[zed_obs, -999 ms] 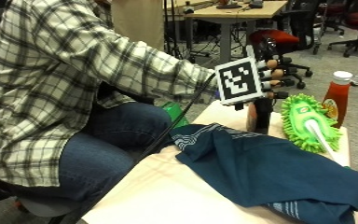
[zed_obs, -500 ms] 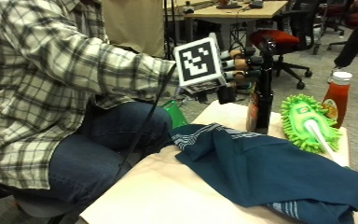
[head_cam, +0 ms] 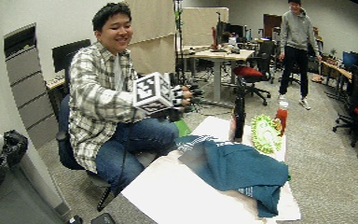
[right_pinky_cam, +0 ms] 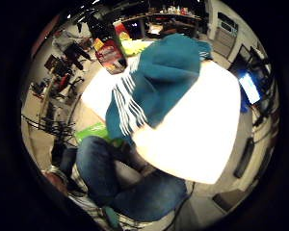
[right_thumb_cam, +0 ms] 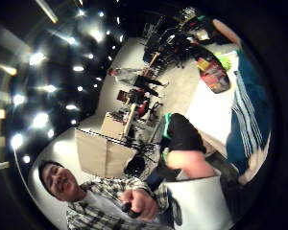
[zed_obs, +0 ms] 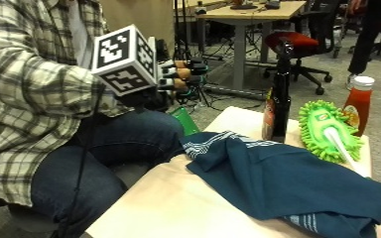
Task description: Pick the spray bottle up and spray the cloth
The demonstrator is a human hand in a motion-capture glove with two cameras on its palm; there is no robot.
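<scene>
Plaid flannel shirt (zed_obs: 25, 89) (white, grey, dark checks), blue jeans (zed_obs: 98, 163), black glove on right hand (zed_obs: 167, 82)

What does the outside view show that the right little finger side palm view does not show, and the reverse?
Only the outside view shows the gloved right hand, raised off the table edge and holding nothing, the green duster and the ketchup bottle behind it.

Only the little finger side palm view shows the whole pale table from above, with its bare half, and a green thing on the floor beside the person's knee.

Both show the dark spray bottle standing untouched on the table and the teal cloth spread beside it.
</scene>
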